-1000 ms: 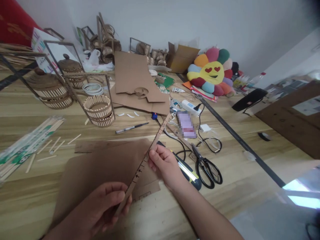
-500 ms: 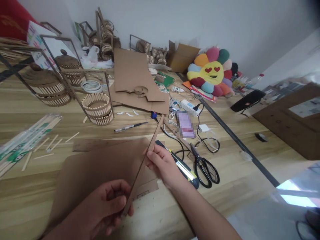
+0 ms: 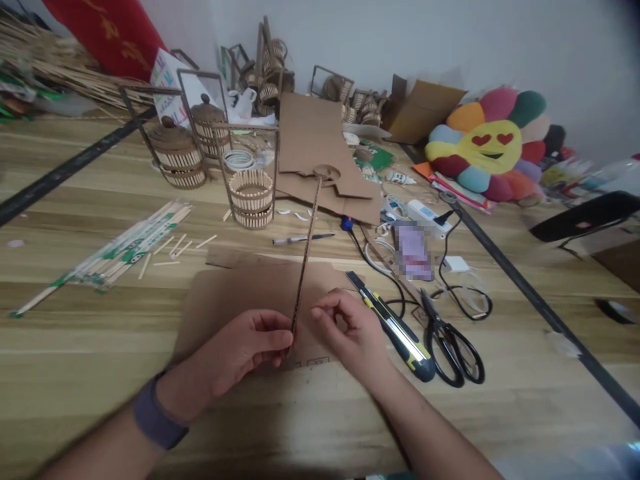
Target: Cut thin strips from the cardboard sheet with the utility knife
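Observation:
My left hand (image 3: pixel 257 343) pinches the lower end of a long, narrow cardboard strip (image 3: pixel 304 273) between thumb and fingers. The strip stands up at a slant, its corrugated edge facing me. Just right of it is my right hand (image 3: pixel 350 327), apart from the strip, with thumb and forefinger drawn together and nothing visible between them. Beneath both hands lies a brown cardboard sheet (image 3: pixel 220 300). A yellow and black utility knife (image 3: pixel 400 333) rests beside my right hand, and black-handled scissors (image 3: pixel 453 347) lie further right.
A slatted stick bucket (image 3: pixel 251 200) with a tall handle stands beyond a pen (image 3: pixel 303 239). Lidded buckets (image 3: pixel 177 157) are behind it. Bagged sticks (image 3: pixel 135 247) lie left. Cut cardboard (image 3: pixel 310 133), a phone (image 3: pixel 413 250), cables and a flower cushion (image 3: pixel 487 150) occupy the back and right.
My right hand has let go of the strip and moved slightly right. My left hand still holds the strip, now more upright. The view has turned left.

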`<state>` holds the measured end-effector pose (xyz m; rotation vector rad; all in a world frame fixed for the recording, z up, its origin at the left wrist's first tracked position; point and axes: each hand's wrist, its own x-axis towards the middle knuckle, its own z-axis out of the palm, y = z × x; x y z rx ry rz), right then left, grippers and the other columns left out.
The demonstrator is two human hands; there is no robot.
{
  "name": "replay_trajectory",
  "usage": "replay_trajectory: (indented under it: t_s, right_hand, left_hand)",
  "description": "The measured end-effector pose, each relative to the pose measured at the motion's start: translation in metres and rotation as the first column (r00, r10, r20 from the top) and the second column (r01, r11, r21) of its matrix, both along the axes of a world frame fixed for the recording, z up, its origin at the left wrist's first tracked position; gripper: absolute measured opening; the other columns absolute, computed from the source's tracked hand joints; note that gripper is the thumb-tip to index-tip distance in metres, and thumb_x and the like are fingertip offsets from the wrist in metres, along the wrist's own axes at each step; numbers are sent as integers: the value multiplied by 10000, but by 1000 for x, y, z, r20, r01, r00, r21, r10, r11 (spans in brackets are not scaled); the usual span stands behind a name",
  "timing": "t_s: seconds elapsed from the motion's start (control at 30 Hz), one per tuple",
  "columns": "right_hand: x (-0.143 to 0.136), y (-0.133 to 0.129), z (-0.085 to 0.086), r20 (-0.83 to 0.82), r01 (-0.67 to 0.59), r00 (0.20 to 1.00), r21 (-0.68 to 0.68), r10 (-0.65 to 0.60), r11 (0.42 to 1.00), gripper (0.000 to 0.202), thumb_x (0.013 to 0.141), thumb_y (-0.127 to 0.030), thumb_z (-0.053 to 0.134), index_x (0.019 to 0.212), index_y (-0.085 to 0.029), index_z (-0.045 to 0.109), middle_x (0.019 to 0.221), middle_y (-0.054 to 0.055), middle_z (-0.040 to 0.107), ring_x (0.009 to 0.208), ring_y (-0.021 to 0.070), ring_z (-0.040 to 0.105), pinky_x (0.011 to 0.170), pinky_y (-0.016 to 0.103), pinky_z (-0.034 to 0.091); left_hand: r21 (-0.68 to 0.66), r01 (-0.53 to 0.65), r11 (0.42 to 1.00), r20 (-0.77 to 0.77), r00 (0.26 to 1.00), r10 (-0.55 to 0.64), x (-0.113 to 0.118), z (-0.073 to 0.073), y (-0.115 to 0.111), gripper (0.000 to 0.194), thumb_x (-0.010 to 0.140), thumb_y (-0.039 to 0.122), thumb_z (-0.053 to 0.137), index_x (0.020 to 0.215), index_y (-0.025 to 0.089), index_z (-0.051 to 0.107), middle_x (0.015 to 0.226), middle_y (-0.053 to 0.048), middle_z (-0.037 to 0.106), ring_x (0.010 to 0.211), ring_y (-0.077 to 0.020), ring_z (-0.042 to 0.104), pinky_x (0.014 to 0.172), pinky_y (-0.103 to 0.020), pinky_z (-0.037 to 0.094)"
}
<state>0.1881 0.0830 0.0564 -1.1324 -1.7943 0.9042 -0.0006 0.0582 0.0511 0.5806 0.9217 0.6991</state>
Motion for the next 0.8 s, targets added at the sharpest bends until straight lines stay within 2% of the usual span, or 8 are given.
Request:
replay_trajectory:
  t_s: [0.17,0.27,0.47,0.67,0.8]
  right_hand:
    - [-6,-10,1,105,-144,986,130,131,981,134,882,-207,576,753,-213,609,650,-8,572,581,124,524,522,236,392]
    - [-5,-11,-1,123,-189,978,171,169,967,101,880,-192,579,787,-215,613,676,2,588,613,135,542,550,244,415]
    - [-2,-14,-3,162,-298,948,140,275,944,40,869,-193,586,859,-221,613,764,25,620,686,155,583,606,267,453]
    - [-4,-17,-1,215,-294,942,167,256,941,60,849,-173,573,866,-221,607,792,34,626,682,157,584,623,280,455]
    - [-4,-17,-1,216,-284,944,149,249,947,94,821,-140,561,849,-222,597,776,21,601,664,148,565,604,268,442]
  left_hand:
    - [19,-40,999,21,999,40,1,2,-2,338,539,333,889,681,147,646,592,47,551,556,-88,476,527,-211,378]
    - [19,-100,995,36,994,99,0,3,-1,348,533,318,901,685,150,636,619,49,573,558,-82,493,544,-208,399]
    - [61,-169,984,43,985,167,-3,0,0,358,584,336,890,789,144,668,697,9,631,639,-116,567,621,-231,457]
    - [78,-158,984,33,987,156,0,3,-1,372,578,363,885,737,157,621,655,22,605,612,-118,552,601,-237,444]
    - [160,-158,974,-22,986,164,2,3,-2,325,604,340,853,732,162,613,639,36,597,590,-111,525,584,-235,427]
